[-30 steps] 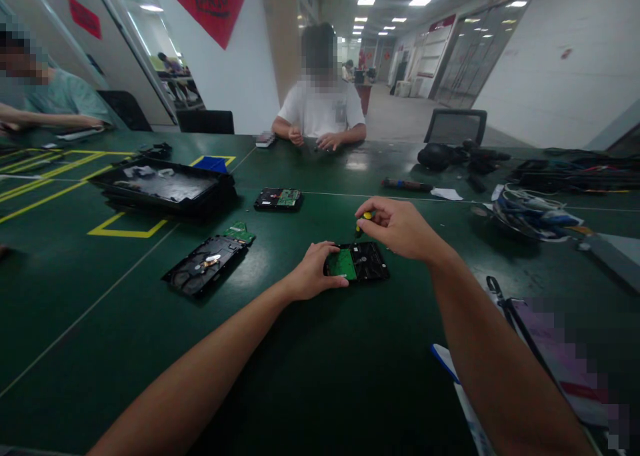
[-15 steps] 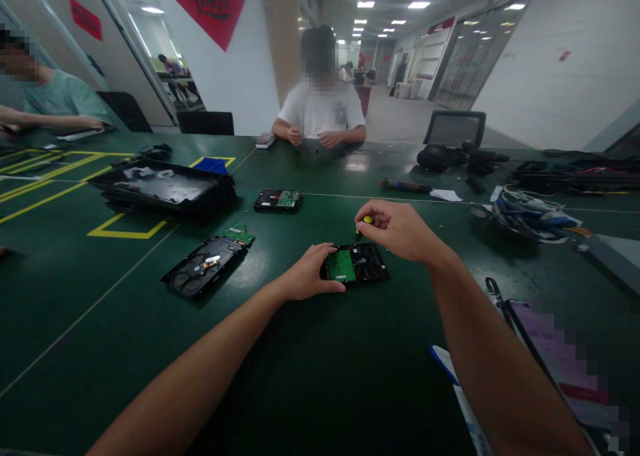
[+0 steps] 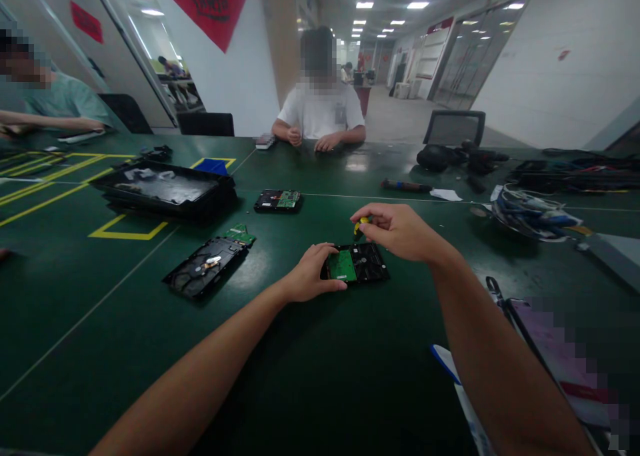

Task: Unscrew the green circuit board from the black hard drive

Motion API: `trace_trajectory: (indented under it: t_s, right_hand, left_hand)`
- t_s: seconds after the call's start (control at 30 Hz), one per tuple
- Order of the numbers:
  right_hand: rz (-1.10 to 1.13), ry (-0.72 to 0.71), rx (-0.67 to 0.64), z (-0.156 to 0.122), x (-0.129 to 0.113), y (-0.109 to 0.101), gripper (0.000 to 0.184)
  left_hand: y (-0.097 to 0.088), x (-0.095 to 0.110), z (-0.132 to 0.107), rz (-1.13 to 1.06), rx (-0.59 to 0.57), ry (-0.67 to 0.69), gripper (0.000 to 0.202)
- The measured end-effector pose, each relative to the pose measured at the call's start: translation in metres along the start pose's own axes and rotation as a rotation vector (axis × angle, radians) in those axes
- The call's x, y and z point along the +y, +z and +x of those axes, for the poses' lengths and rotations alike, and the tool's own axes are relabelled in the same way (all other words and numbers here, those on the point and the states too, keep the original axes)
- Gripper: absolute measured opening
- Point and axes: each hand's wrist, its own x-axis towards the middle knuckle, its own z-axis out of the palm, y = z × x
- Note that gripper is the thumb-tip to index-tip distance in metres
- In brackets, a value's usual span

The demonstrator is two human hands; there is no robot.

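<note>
Our left hand [image 3: 310,274] clasps the left end of the hard drive [image 3: 367,263], thumb along its near edge and fingers resting by its green circuit board [image 3: 343,267]. The hard drive lies flat on the green table [image 3: 320,383], straight ahead of us. Our right hand [image 3: 399,231] pinches a small screwdriver [image 3: 361,225] (yellow-topped, held roughly upright), its tip at the drive's far edge. 2 more lie to our left: the opened drive [image 3: 206,267] nearer, the farther drive [image 3: 278,200] just beside a black tray [image 3: 163,189].
</note>
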Motion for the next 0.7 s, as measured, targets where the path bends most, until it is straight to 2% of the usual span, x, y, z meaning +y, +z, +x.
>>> trace_trajectory:
  t_s: [0.43,0.7]
  right_hand:
    - [0.023,0.014,0.066,0.0033,0.0001,0.0052,0.020]
    - [0.192,0.060,0.012,0.0044,0.0003,0.0077,0.029]
  left_hand:
    - [0.0000,0.0020,-0.0006,0.018,-0.011,0.002,0.076]
    - [0.0011,0.0014,-0.0006,-0.025,0.022,-0.017,0.074]
